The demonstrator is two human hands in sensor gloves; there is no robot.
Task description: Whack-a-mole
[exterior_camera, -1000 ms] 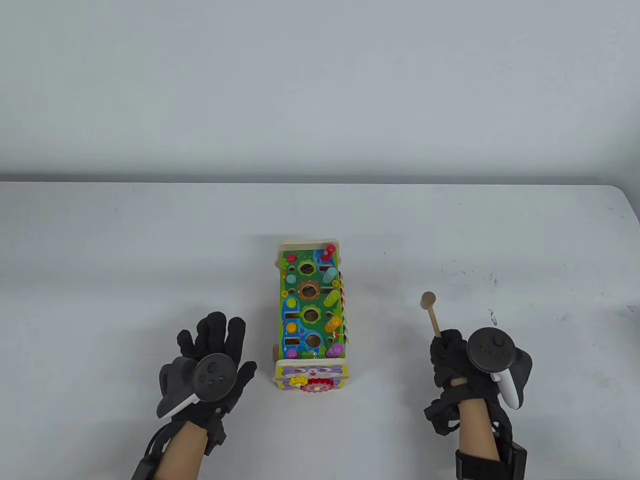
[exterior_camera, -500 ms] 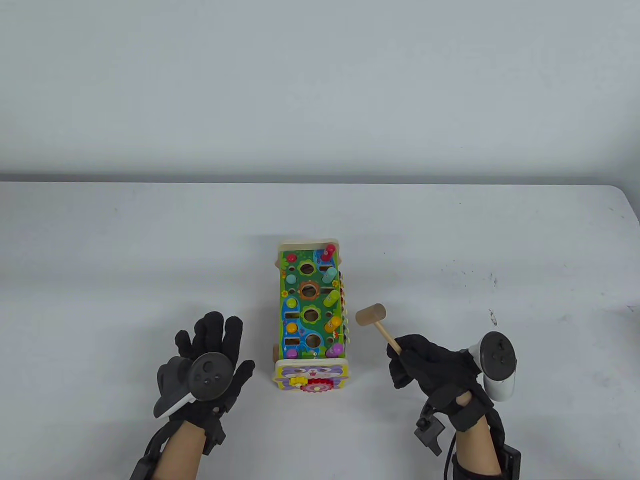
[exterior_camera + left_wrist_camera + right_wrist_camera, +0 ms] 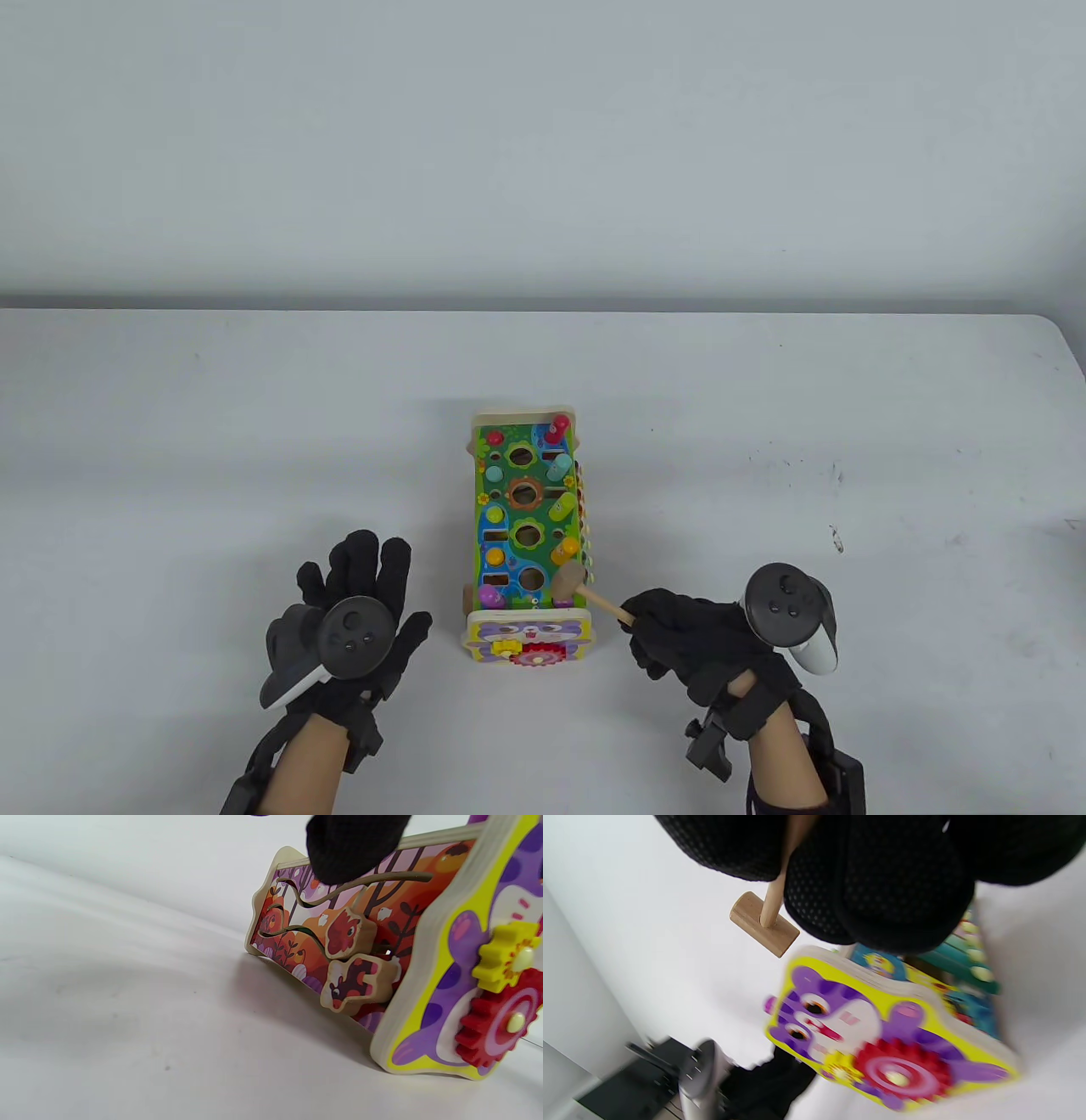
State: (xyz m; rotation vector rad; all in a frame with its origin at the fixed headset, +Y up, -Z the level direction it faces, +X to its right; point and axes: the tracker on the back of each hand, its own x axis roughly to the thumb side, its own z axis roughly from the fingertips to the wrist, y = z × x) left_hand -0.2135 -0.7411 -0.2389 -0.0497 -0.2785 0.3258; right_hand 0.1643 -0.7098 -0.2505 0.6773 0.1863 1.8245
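Whack-a-mole toy [image 3: 528,535], a painted wooden box, stands at the middle of the white table [image 3: 170,424], long axis running near to far. Its top panel carries a central row of round holes flanked by coloured pegs; those along the right edge stand raised and lean to the right. The near end panel [image 3: 526,638] shows a purple animal face with a yellow gear [image 3: 507,957] meshed above a red gear [image 3: 498,1022]. The left side panel, seen from the left wrist, bears curved grooves holding two flat animal-shaped sliders [image 3: 350,957] on an orange forest picture.

Right hand [image 3: 704,641], at the near right of the toy, is clenched around the handle of a small wooden hammer [image 3: 585,590]. The handle slants up and to the left from the fist; the hammer head lies over the near right corner of the top panel, where the nearest right-hand peg is covered by it. Whether the head touches the peg cannot be told. From the right wrist, the head [image 3: 764,924] appears pale, cylindrical and set crosswise on the handle.

Left hand [image 3: 352,611] lies flat on the table at the near left of the toy, fingers spread and released, grasping nothing, just apart from the box. One black fingertip [image 3: 354,846] hangs before the left side panel.
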